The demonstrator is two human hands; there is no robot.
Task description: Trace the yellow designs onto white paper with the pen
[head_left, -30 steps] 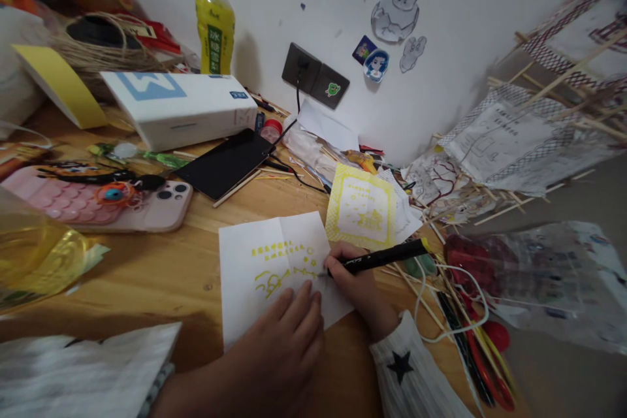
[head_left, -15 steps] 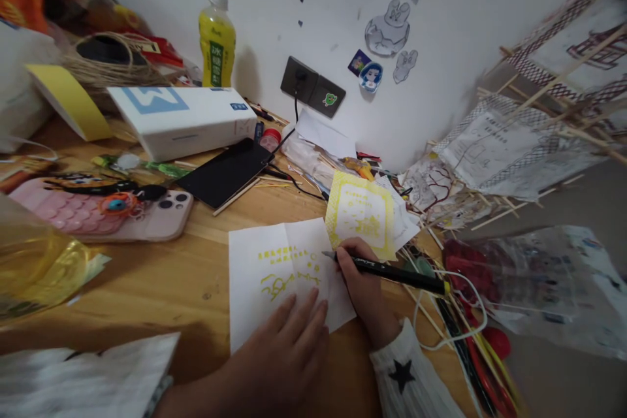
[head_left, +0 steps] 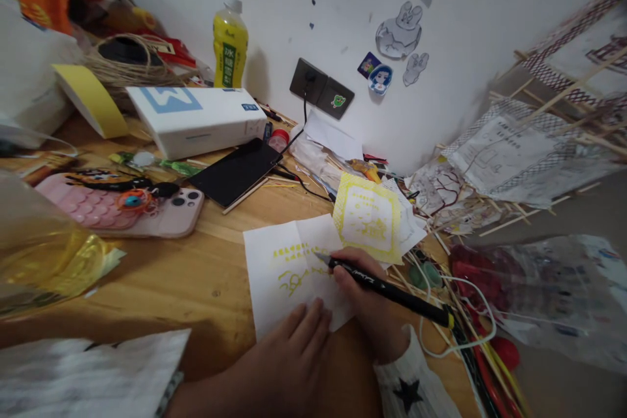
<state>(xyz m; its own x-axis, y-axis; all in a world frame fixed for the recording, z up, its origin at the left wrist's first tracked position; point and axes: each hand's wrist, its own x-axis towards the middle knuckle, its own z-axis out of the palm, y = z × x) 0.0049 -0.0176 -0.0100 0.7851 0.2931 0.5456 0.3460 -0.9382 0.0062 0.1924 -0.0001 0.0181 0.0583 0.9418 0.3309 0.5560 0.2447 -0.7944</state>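
A black marker pen (head_left: 392, 290) with a yellow end is gripped in my right hand (head_left: 365, 287), its tip over the upper right part of a folded white sheet (head_left: 269, 307). Yellow written characters and a yellow line drawing show on that sheet. My left hand (head_left: 294, 353) lies flat with fingers stretched out across the sheet's lower edge, holding nothing. Just beyond my right hand lies a paper with a yellow patterned border (head_left: 369, 215), bearing yellow writing and a drawing. Whether the pen tip touches the sheet I cannot tell.
Left on the wooden table (head_left: 210, 294) are a pink phone (head_left: 186, 215), a yellow tape roll (head_left: 93, 101) and a white box (head_left: 206, 121). A yellow drink bottle (head_left: 230, 42) stands behind. Thin sticks and papered frames (head_left: 509, 137) crowd the right side, beside a clear plastic bag (head_left: 553, 294).
The view has shifted, so most things sit further right. My right hand has moved the pen tip slightly left over the drawing; my left hand still rests on the sheet.
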